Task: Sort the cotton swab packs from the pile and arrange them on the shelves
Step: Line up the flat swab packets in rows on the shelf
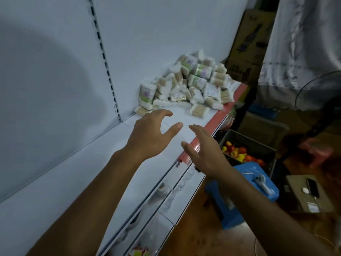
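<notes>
both bare hands, left hand [151, 132] and right hand [204, 152], are hovering released over the white metal shelf [92, 172], likely needing to reach the heap of plastic-wrapped cotton swab packs [191, 85] next.

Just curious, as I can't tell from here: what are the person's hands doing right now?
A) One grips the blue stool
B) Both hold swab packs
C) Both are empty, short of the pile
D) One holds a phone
C: the left hand and right hand are open and empty above the shelf, short of the pile.
</notes>
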